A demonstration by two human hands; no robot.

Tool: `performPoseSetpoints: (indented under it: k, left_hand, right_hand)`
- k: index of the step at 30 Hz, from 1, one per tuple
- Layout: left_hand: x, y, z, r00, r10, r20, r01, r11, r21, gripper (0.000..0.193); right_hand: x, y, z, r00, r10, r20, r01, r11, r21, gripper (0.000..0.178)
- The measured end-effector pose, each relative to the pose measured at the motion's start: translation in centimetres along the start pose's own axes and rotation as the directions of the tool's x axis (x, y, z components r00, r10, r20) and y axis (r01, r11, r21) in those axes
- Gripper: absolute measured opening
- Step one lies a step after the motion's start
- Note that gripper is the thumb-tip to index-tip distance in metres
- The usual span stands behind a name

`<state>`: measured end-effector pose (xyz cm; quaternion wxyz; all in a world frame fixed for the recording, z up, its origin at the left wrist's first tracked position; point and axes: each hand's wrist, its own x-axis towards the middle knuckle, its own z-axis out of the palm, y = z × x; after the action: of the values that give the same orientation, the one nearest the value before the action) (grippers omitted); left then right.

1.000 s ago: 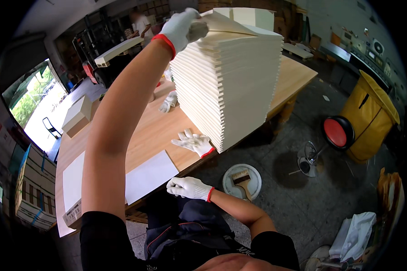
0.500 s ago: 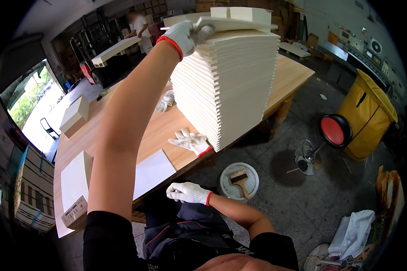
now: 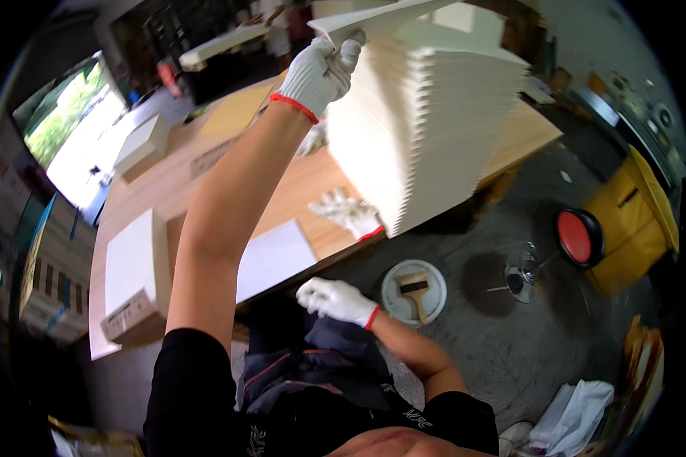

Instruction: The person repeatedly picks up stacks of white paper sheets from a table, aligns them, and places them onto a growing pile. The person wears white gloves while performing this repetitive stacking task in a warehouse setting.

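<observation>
My left hand (image 3: 324, 72), in a white knit glove with a red cuff, is raised to the top of a tall white stack. Its fingers are closed on the near left corner of a thin batch of white sheets (image 3: 392, 18), which is lifted and tilted there. Below it the tall stack of white sheets (image 3: 457, 137) stands on the table, its layers staggered along one corner. My right hand (image 3: 335, 299), gloved alike, hangs before my body with loosely curled fingers and nothing visible in them. Nearest to it are a loose glove (image 3: 349, 212) and a flat white sheet (image 3: 276, 257).
Lower white stacks (image 3: 135, 263) stand along the left of the wooden table (image 3: 179, 175). On the floor at right are a lidded bucket (image 3: 392, 293) with a brush (image 3: 415, 289) on it, a red-seated stool (image 3: 575, 238) and a yellow bag (image 3: 636, 228). A person (image 3: 276, 30) stands far back.
My left hand has raised the corner of the batch of sheets higher off the stack. My right hand stays low, its fingers slightly looser. The whole view has shifted.
</observation>
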<state>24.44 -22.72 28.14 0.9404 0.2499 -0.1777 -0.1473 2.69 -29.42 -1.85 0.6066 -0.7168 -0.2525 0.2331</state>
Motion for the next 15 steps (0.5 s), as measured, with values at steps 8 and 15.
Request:
performPoseSetpoints:
  k: [8, 15]
  left_hand:
    - [-19.5, 11.9, -15.6, 0.976, 0.035, -0.215, 0.08, 0.863, 0.499, 0.029]
    - [-32.2, 10.8, -24.7, 0.857, 0.18, -0.483, 0.231, 0.704, 0.672, 0.067]
  right_hand:
    - [5.8, -3.3, -7.1, 0.935, -0.074, -0.346, 0.176, 0.946, 0.274, 0.05]
    - [16.8, 1.0, -11.9, 0.892, 0.333, -0.307, -0.248, 0.927, 0.283, 0.068]
